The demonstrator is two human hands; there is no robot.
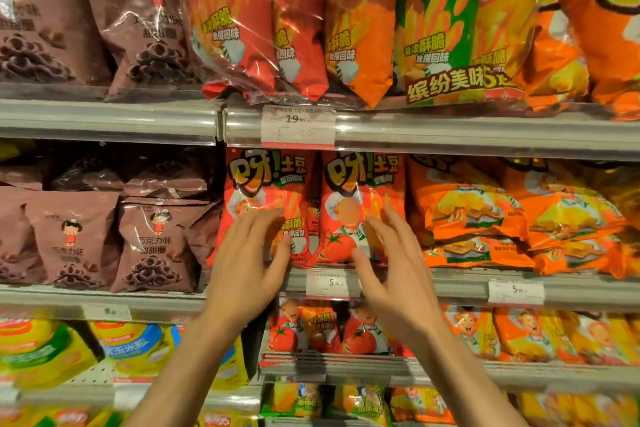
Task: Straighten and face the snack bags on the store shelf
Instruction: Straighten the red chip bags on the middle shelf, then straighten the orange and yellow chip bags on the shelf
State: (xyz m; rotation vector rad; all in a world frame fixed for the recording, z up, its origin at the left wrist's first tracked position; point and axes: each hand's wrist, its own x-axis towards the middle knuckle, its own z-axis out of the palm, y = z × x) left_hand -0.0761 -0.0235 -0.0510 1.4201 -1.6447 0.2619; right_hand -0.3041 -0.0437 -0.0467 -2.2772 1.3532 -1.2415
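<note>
1. Two red snack bags stand side by side on the middle shelf [450, 279]; the left red bag [266, 191] and the right red bag [360, 191] both face the front and stand up straight.
2. The left hand [247, 263] is up in front of the left red bag; its fingers are spread out and nearly straight; it holds nothing; the fingertips look like they touch the bag, but I cannot tell for sure.
3. The right hand [391, 270] is in front of the right red bag; its fingers are spread and a little bent; it holds nothing.
4. A white price tag [329, 282] sits on the shelf edge between the two hands.
5. Brown bags [152, 243] stand to the left; orange bags [485, 218] lie to the right, tipped and messy.
</note>
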